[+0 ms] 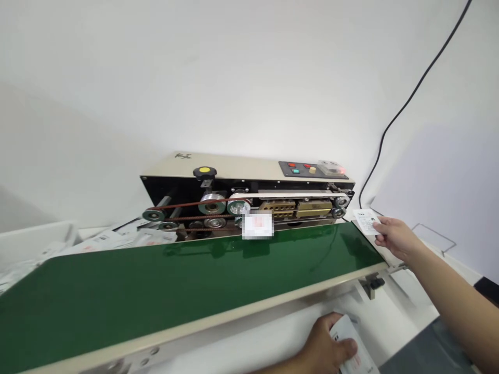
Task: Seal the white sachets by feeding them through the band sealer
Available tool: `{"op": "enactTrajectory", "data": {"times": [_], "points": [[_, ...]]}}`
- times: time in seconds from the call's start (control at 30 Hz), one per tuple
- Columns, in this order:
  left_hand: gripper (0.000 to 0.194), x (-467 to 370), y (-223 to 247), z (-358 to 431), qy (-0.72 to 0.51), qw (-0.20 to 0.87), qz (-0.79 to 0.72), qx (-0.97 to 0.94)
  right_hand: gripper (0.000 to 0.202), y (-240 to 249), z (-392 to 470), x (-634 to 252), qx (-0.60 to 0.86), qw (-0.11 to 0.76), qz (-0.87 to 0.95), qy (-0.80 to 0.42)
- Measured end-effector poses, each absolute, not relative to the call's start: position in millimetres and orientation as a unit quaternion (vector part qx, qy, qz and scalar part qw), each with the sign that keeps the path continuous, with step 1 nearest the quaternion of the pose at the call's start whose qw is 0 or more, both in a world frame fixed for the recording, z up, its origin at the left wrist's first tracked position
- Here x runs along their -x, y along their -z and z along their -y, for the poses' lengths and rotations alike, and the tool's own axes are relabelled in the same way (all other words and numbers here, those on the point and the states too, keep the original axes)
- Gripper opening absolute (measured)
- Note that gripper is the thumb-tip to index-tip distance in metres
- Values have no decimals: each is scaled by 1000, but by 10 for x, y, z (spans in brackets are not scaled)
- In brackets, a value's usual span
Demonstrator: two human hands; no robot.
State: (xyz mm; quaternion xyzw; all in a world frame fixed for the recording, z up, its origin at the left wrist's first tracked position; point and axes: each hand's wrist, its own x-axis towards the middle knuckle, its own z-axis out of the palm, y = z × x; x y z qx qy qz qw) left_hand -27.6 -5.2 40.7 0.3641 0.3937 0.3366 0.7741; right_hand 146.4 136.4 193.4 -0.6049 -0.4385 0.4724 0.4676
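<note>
My right hand [395, 236] pinches a small white packet [365, 222] with dark print at the right end of the green conveyor belt [156, 280]. Below the belt's front edge, my left hand [327, 343] is closed around white packets [353, 345] with faint red print; how many it holds I cannot tell. At the middle of the band sealing machine [241, 169], another packet [258, 225], its face blurred out, stands against the rollers, above the belt. Neither hand touches that one.
Packets lie in a heap [117, 236] off the machine's left end, beside a white bin wall [50, 236]. A control panel [312, 170] with coloured buttons sits on top. A black cable [413, 93] runs down the wall at right. Exposed pulleys [212, 204] and belts face me.
</note>
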Motion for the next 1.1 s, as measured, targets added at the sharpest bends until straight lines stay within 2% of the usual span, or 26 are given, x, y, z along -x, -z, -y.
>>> {"op": "enactTrajectory", "data": {"times": [0.07, 0.23, 0.63, 0.97, 1.03, 1.1], "points": [[41, 281, -396, 42, -336, 774, -382, -376, 7, -1930, -1436, -1395, 616, 458, 438, -467], [44, 267, -313, 30, -347, 768, -371, -390, 19, -1936, -1555, -1295, 627, 452, 441, -455], [43, 280, -417, 48, -339, 773, -401, -356, 17, -1845, -1692, -1134, 649, 422, 442, -453], [45, 277, -376, 35, -338, 778, -389, -360, 3, -1874, -1612, -948, 648, 398, 456, -462], [47, 280, -366, 26, -337, 775, -393, -363, 11, -1918, -1501, -971, 657, 403, 487, -410], [46, 282, -369, 18, -333, 777, -393, -362, 24, -1933, -1279, -1031, 679, 409, 555, -253]]}}
